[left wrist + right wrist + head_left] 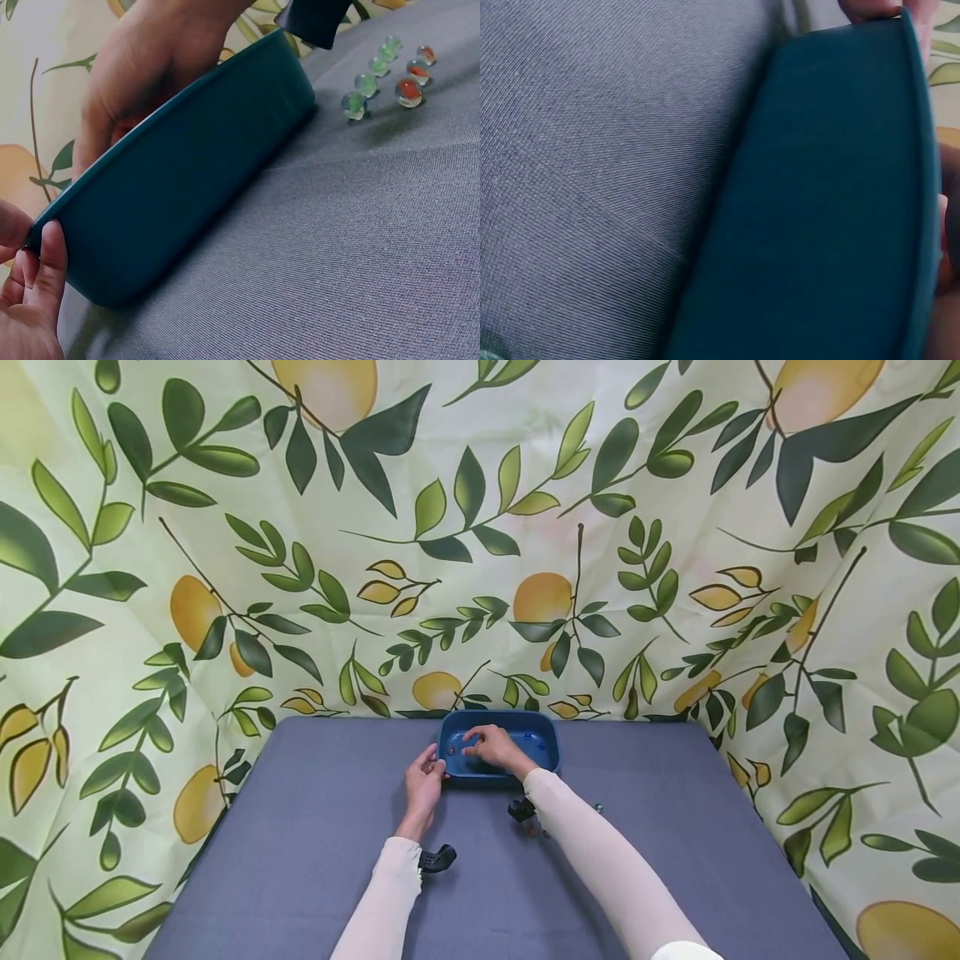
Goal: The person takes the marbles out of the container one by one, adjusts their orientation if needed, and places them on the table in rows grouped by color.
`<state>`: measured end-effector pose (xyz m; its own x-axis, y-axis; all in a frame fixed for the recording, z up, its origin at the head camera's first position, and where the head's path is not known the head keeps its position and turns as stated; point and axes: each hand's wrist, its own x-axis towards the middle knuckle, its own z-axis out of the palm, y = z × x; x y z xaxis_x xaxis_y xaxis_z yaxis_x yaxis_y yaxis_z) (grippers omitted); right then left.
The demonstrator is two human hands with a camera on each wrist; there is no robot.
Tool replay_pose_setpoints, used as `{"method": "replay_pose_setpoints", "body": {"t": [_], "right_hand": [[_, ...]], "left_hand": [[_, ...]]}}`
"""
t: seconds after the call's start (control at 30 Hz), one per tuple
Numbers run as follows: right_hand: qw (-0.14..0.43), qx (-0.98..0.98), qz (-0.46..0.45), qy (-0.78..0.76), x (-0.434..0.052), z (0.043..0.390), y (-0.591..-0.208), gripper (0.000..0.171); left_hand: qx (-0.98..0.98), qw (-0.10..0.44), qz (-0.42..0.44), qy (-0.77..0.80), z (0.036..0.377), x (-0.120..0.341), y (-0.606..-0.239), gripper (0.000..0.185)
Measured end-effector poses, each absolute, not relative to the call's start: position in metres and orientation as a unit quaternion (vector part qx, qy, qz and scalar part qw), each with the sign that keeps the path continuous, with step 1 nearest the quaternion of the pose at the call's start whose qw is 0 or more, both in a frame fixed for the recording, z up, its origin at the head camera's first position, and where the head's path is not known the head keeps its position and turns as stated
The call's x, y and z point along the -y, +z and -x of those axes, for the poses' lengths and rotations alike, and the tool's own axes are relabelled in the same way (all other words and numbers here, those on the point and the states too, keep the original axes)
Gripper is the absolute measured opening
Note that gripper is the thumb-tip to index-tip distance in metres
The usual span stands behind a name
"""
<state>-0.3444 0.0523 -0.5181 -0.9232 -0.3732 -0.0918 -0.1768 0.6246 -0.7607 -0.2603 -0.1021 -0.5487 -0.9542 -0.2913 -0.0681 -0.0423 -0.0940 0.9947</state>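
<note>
1 blue tray (498, 779) and, outside it, 5 green marbles (379, 67) and 3 orange marbles (409, 92)

Rocking plain cream long sleeves here: the left sleeve (384, 897) is kinda bunched at the cuff, and the right sleeve (611, 864) has a brighter white patch (684, 952) further up. Left hand (424, 787) and right hand (498, 750) are bare. There's a curved black gadget (442, 858) by my left wrist, plus another dark gadget (521, 811) by the right.
</note>
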Motion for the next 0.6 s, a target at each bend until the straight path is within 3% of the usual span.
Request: {"method": "replay_pose_setpoints", "body": {"t": [0.6], "right_hand": [[0.197, -0.893, 0.236, -0.33, -0.04, 0.348, -0.534, 0.019]], "left_hand": [[0.666, 0.084, -0.134, -0.729, 0.261, 0.102, -0.546, 0.044]]}}
